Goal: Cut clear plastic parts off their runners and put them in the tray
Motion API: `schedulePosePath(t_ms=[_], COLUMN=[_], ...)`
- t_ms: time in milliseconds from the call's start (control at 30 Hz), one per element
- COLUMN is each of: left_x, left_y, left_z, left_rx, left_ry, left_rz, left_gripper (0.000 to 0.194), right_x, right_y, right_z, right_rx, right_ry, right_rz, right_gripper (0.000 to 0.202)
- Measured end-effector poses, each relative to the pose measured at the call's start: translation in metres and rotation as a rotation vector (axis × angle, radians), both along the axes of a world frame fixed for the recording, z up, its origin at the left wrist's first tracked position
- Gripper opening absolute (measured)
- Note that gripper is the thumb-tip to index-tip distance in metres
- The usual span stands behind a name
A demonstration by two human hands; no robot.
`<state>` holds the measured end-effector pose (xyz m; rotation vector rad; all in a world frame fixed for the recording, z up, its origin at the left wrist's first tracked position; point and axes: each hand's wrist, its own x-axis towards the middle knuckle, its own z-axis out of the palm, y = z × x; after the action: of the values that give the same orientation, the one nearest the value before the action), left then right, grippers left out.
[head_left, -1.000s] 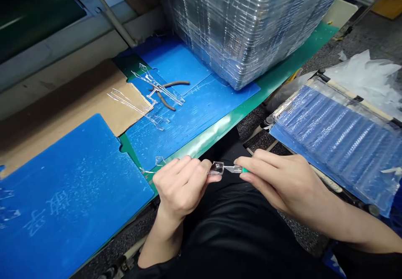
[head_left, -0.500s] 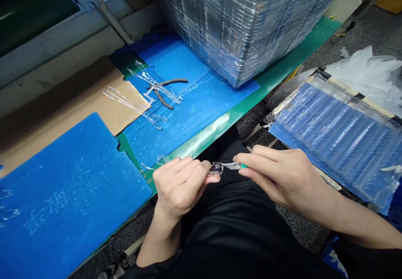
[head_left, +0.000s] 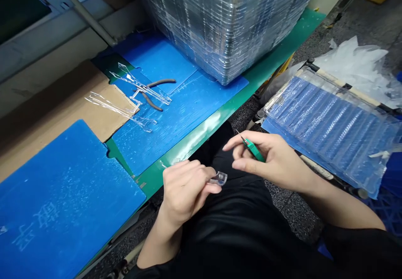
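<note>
My left hand [head_left: 186, 189] is closed round a clear plastic piece [head_left: 220, 179], whose curved end sticks out past the thumb and forefinger; most of it is hidden in the fist. My right hand [head_left: 270, 157] holds a small knife with a green handle [head_left: 253, 150], its thin blade pointing up and left, apart from the clear piece. On the blue sheet [head_left: 188, 99] lie long clear plastic parts joined by a sprue [head_left: 143, 89], resting over dark-handled pliers [head_left: 153, 103].
A tall stack of clear trays [head_left: 216, 32] stands at the table's back. Cardboard [head_left: 72, 99] and another blue sheet [head_left: 69, 199] lie at left. At right is a rack with a ribbed clear tray [head_left: 329, 124], with white plastic bags [head_left: 358, 65] behind it.
My right hand has drawn the knife away from the clear piece, up and back, and the blade now points up. My left hand still holds the piece. The view has shifted slightly.
</note>
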<state>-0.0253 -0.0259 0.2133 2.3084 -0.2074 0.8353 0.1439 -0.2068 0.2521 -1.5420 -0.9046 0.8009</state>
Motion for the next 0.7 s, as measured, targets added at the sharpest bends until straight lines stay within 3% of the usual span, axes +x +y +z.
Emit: schedulePosePath(t_ms=[100, 233, 700], left_x=[0.003, 0.003, 0.012], left_y=[-0.01, -0.028, -0.037], left_z=[0.0, -0.002, 0.001], left_rx=[-0.315, -0.577, -0.381], left_ry=[0.055, 0.126, -0.058], left_rz=[-0.036, -0.016, 0.042], left_gripper=[0.031, 0.028, 0.028], right_x=[-0.012, -0.022, -0.021], right_y=[0.006, 0.016, 0.012], right_z=[0.005, 0.008, 0.007], right_rx=[0.115, 0.199, 0.281], right_ry=[0.325, 0.504, 0.477], right_rz=[0.074, 0.057, 0.035], right_gripper=[0.018, 0.011, 0.011])
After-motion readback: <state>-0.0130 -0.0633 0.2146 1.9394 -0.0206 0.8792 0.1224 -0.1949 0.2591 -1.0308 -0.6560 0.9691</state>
